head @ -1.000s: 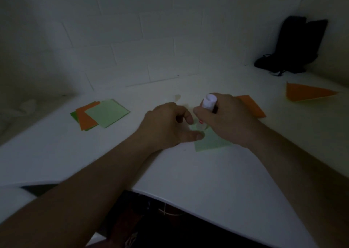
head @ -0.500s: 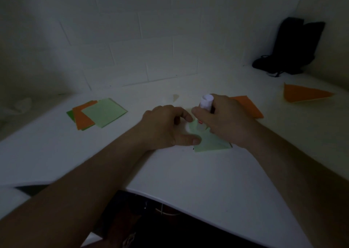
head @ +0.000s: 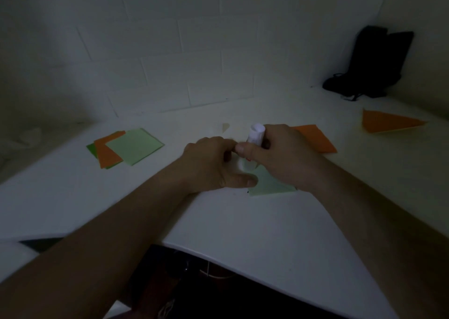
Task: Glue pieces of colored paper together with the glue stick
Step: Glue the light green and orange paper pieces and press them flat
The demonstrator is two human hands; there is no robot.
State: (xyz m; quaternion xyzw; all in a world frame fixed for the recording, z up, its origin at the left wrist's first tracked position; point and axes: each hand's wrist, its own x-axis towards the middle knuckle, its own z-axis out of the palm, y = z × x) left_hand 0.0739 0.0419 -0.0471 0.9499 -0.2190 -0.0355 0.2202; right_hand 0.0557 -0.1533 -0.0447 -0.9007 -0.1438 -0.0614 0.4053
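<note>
White worktop point(head: 243, 221) carries light, flimsy green paper point(head: 269, 185), pinned under the left hand point(head: 211, 165); the rigid glue stick point(head: 255, 134) is gripped mid-barrel by the right hand point(head: 284, 156).

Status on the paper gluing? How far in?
Done: possibly one piece, the folded orange paper lying far right; no join is visible on it. In hand: the right hand grips the glue stick, tip down on the light green sheet, while the left hand rests on that sheet's edge. Left: nothing is pressed onto it yet; an orange sheet lies behind the right hand, and the stack at left looks untouched.
</note>
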